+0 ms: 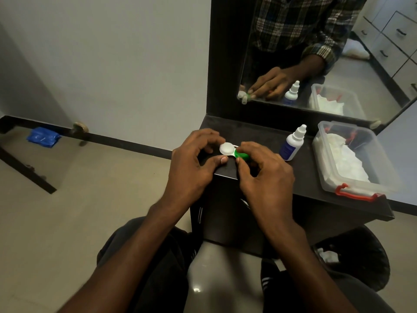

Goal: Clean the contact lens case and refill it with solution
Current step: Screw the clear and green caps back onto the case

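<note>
Both hands (194, 159) on lens case (228, 149)

A clear plastic box (383, 175) of white tissues (345, 159) sits below the mirror (338, 53).

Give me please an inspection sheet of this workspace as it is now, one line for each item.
Surface: dark counter below a mirror.
Job's things: contact lens case at the counter's near corner, white cap and green cap on; solution bottle upright, capped.
Clutter: clear plastic box holding white tissue.
Grippers: left hand at the white end, right hand pinching the green cap.
Cables: nothing seen.
Surroundings: tiled floor, dark bin, blue bag.
</note>
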